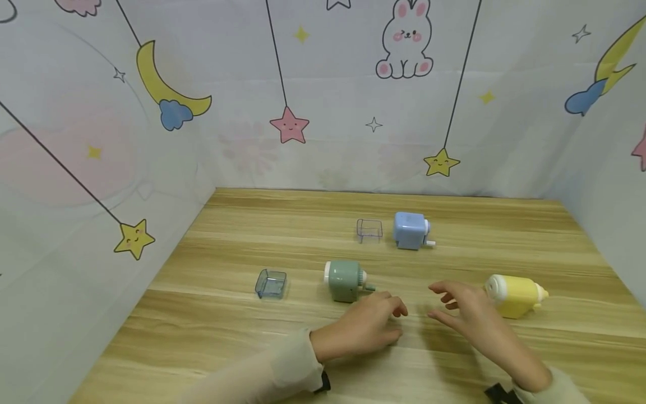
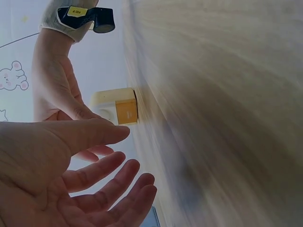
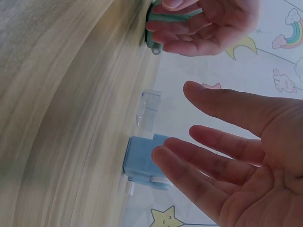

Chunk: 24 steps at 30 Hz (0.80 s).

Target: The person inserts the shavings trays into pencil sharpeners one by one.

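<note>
My left hand (image 1: 360,325) hovers low over the table with loosely bent fingers and holds nothing. Just beyond its knuckles stands a green crank pencil sharpener (image 1: 345,279), its small handle pointing right. Facing it across a gap is my right hand (image 1: 469,314), thumb and fingers spread with nothing between them. Beside that hand, to its right, a yellow pencil sharpener (image 1: 520,295) sits on the table; in the left wrist view its orange-looking window (image 2: 126,111) shows. A blue crank pencil sharpener (image 1: 410,230) stands farther back, and it appears behind the fingers in the right wrist view.
A clear bluish shavings drawer (image 1: 271,284) lies left of the green sharpener. Another transparent drawer (image 1: 370,230) lies left of the blue one. White printed cloth (image 1: 333,151) walls in the wooden table (image 1: 212,348) at the back and sides.
</note>
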Each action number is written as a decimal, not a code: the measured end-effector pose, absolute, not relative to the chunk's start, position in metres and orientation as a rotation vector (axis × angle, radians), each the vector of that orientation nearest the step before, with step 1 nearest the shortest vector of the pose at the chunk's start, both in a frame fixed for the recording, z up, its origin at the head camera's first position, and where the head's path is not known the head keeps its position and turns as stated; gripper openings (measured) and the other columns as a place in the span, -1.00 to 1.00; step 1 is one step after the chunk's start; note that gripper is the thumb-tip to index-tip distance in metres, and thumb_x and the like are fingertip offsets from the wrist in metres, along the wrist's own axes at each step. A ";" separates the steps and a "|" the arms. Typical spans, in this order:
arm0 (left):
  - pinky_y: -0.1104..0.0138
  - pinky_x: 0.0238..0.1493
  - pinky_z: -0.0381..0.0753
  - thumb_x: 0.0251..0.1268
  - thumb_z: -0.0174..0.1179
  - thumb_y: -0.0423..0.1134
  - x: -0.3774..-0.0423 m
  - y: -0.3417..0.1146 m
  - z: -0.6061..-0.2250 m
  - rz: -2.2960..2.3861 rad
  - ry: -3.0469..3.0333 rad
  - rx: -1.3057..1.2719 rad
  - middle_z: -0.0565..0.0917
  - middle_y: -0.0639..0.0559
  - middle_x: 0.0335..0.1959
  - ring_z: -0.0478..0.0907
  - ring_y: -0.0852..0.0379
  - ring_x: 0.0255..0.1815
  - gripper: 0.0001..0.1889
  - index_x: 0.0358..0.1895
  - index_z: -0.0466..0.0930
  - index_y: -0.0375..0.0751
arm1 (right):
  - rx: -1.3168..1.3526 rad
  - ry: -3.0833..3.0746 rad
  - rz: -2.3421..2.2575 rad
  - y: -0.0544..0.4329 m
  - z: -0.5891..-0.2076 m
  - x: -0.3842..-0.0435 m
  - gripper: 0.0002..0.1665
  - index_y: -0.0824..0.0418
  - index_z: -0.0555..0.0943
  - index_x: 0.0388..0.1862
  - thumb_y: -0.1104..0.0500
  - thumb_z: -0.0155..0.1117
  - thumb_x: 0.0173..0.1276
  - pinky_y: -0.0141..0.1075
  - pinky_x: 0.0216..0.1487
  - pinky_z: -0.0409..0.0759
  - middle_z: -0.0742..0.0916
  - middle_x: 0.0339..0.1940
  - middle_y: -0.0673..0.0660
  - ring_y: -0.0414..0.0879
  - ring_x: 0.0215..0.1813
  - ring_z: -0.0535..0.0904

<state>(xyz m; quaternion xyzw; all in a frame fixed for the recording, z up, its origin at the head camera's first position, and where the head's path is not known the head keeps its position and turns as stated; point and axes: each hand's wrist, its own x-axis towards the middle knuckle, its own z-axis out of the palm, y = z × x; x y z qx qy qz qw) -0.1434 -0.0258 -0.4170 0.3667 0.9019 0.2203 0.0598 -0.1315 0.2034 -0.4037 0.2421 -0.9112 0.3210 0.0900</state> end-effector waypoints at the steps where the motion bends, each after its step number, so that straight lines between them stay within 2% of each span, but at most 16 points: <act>1: 0.54 -0.20 0.50 0.25 0.38 -0.22 -0.143 -0.028 -0.418 0.670 2.732 1.109 0.63 0.13 -0.19 0.52 0.34 -0.19 -0.74 -0.02 0.65 -0.12 | 0.725 -2.707 0.960 0.202 -0.404 -0.132 -0.56 0.40 0.64 -0.05 0.35 0.57 0.08 -0.25 -0.31 0.72 0.75 -0.11 0.31 0.12 -0.23 0.70; 14: 0.53 -0.14 0.52 0.17 0.43 -0.25 -0.140 -0.062 -0.420 0.739 2.766 1.051 0.66 0.15 -0.20 0.57 0.31 -0.17 -0.75 -0.09 0.66 -0.12 | 0.713 -2.770 0.987 0.185 -0.404 -0.138 -0.55 0.41 0.64 -0.02 0.33 0.56 0.11 -0.23 -0.28 0.72 0.74 -0.09 0.31 0.10 -0.22 0.71; 24: 0.51 -0.14 0.54 0.18 0.43 -0.29 -0.132 -0.086 -0.423 0.804 2.730 0.959 0.64 0.10 -0.24 0.55 0.28 -0.20 -0.77 -0.11 0.67 -0.19 | 0.746 -2.744 1.032 0.171 -0.405 -0.144 -0.59 0.42 0.64 -0.05 0.37 0.54 0.11 -0.22 -0.29 0.72 0.74 -0.11 0.32 0.11 -0.25 0.71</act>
